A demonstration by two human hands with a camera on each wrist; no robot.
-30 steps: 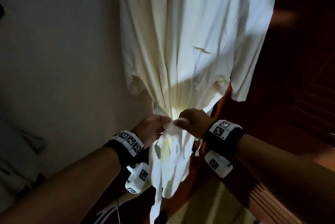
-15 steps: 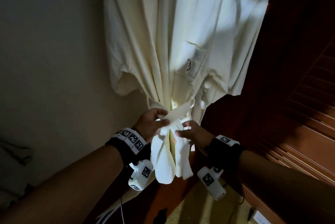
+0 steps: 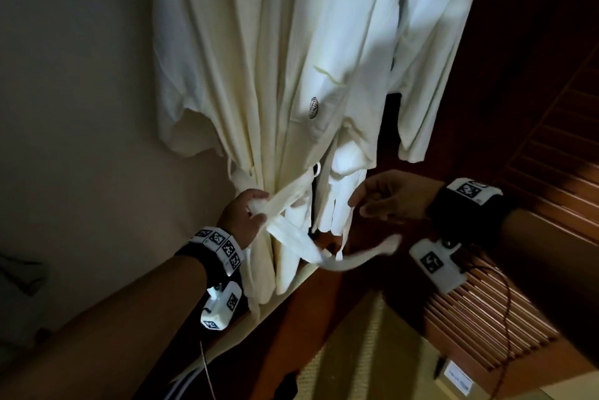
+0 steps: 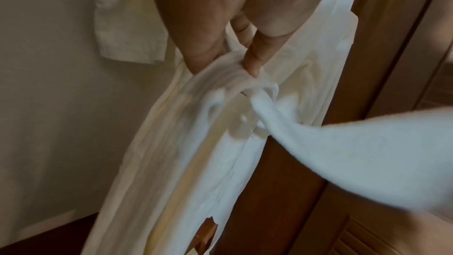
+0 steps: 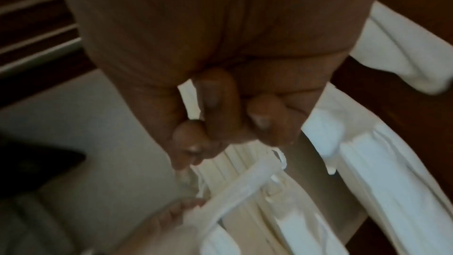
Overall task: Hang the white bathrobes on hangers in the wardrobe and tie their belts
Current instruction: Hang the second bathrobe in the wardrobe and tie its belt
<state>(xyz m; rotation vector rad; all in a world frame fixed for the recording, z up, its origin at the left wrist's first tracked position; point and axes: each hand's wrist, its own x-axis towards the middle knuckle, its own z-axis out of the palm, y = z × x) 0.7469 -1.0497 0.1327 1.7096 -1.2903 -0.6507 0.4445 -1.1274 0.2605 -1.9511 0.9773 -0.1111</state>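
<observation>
A white bathrobe [image 3: 259, 75] hangs in front of me, its belt [image 3: 291, 234] wrapped round the waist. My left hand [image 3: 248, 210] grips the belt at the robe's left side; in the left wrist view its fingers [image 4: 252, 59] pinch the bunched belt [image 4: 343, 152] beside a loose crossing. The belt's free end [image 3: 356, 258] trails out to the right, blurred. My right hand [image 3: 359, 205] hovers above that end with loosely curled fingers, holding nothing; the right wrist view shows this hand [image 5: 220, 133] above the belt [image 5: 245, 187]. A second white robe [image 3: 434, 43] hangs behind on the right.
A pale wall [image 3: 81, 108] stands close on the left. Dark wooden louvred wardrobe doors [image 3: 551, 140] fill the right side. A woven mat [image 3: 366, 351] lies on the floor below. A thin cable [image 3: 505, 318] dangles from my right wrist.
My right hand has let go of the belt and pulled away to the right; the free end now swings out below it. My left hand keeps its hold at the waist.
</observation>
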